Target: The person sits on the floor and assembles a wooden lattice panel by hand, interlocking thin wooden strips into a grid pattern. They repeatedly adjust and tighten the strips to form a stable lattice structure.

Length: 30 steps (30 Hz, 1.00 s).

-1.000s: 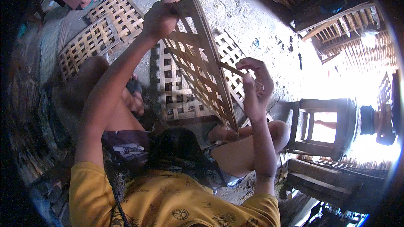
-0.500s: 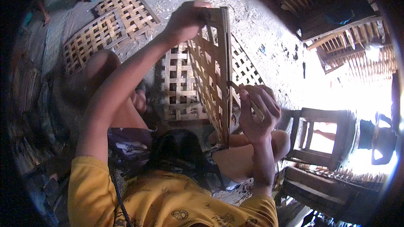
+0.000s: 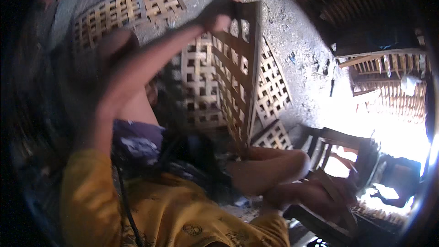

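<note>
My left hand is closed around the top corner of a woven bamboo lattice panel. The panel stands on edge, tilted, its lower end down by my folded legs. Out to the lower right is my right hand, blurred by motion, beside a small wooden stool. A flat, wood-coloured strip crosses this hand and appears gripped in it; the smear hides the fingertips. Behind the held panel, more lattice panels lie on the ground, partly covered by it.
Two lattice panels overlap on the ground at the far left. The wooden stool stands at right, near bright light. Slatted bamboo structures line the right side. My bent knees flank the work. Earthen ground stretches behind.
My right hand has left the panel's edge and swung down and right towards the stool. The left hand still holds the panel. The view has shifted, and the foot at far left is gone.
</note>
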### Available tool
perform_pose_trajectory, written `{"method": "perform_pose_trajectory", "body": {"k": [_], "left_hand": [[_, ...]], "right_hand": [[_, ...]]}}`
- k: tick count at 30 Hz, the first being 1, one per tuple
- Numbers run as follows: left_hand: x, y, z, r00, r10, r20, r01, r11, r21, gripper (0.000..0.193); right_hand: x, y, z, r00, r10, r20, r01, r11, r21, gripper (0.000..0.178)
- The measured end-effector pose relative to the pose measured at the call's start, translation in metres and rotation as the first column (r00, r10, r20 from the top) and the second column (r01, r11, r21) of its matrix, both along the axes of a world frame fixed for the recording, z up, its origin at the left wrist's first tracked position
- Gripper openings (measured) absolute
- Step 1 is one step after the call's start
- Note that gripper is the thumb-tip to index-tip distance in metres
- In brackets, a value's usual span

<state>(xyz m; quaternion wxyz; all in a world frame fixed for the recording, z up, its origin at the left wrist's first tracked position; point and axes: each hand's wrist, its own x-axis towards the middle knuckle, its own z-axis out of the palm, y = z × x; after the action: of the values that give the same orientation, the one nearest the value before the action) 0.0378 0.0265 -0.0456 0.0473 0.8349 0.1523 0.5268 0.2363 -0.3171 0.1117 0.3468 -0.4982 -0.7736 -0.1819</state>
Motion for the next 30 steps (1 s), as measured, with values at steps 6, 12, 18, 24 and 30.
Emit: {"method": "perform_pose_trajectory", "body": {"k": [6,12,18,24,30], "left_hand": [[0.036,-0.023,0.008,0.996,-0.018,-0.092,-0.002,0.977,-0.212,0.009],[0.008,-0.028,0.014,0.990,-0.055,-0.133,0.027,0.979,-0.203,0.025],[0.018,-0.034,0.015,0.996,0.004,-0.085,-0.021,0.978,-0.208,0.033],[0.017,-0.038,0.023,0.980,-0.022,-0.198,-0.038,0.955,-0.295,0.035],[0.017,-0.031,0.016,0.992,-0.024,-0.122,-0.008,0.965,-0.260,0.032]], "right_hand": [[0.076,-0.040,-0.011,0.901,-0.391,-0.186,0.414,0.905,0.102,0.030],[-0.018,0.013,-0.038,0.566,-0.561,-0.604,-0.069,0.698,-0.713,0.040],[0.005,0.002,-0.045,0.745,-0.471,-0.471,-0.010,0.699,-0.715,0.019],[-0.001,-0.001,-0.037,0.786,-0.429,-0.445,0.060,0.770,-0.636,0.011],[-0.008,0.003,-0.037,0.880,-0.385,-0.278,0.221,0.850,-0.478,0.010]]}}
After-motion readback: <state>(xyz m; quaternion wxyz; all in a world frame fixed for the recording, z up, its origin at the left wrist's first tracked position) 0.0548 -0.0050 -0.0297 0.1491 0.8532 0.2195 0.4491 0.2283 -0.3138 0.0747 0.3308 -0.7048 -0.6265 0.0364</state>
